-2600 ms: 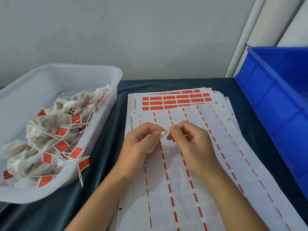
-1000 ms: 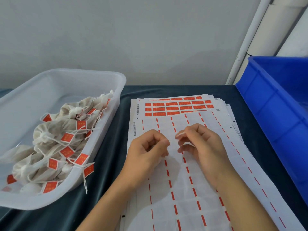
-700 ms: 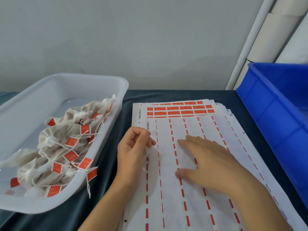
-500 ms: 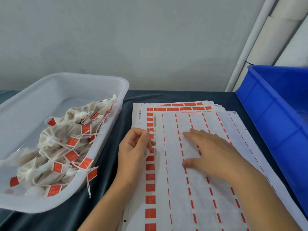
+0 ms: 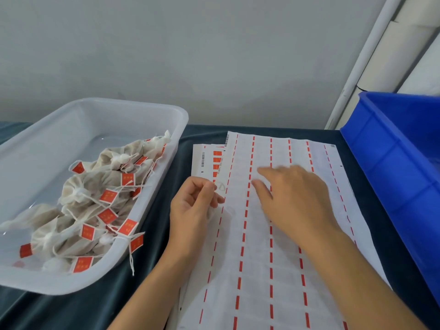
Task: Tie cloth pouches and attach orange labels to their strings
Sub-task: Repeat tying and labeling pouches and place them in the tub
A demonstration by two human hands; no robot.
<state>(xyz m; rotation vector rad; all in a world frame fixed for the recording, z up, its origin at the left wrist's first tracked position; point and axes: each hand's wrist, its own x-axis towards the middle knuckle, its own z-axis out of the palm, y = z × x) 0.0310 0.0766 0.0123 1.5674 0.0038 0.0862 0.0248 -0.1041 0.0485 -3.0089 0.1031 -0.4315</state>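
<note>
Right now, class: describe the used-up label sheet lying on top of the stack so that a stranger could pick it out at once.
Start at the dark cloth-covered table, between the clear tub of tagged pouches and the blue crate. A stack of label sheets lies there, and the top sheet sits slightly askew under the right hand. Unlike the sheet below, with full orange labels, it keeps only thin red dashes.

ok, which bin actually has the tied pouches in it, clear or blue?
The clear bin on the left: labelled pouches are piled inside. The blue bin on the right shows none in view.
</note>
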